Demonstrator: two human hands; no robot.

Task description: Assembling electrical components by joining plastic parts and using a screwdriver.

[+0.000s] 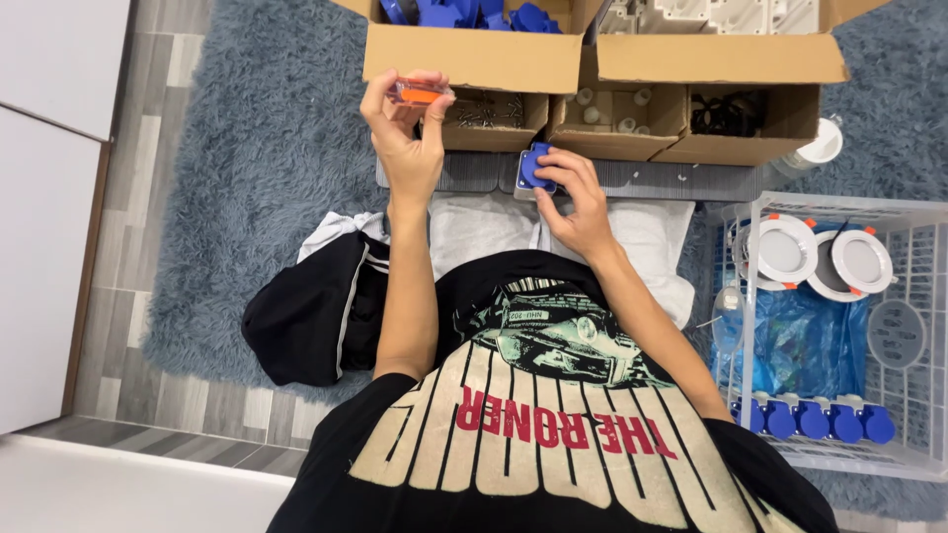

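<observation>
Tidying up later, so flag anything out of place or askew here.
A black garment lies crumpled on the grey rug beside the person. Otherwise nothing stands out: the cardboard boxes and white basket sit orderly.

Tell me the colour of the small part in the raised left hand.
Orange, with clear edges; head view shows it.
</observation>
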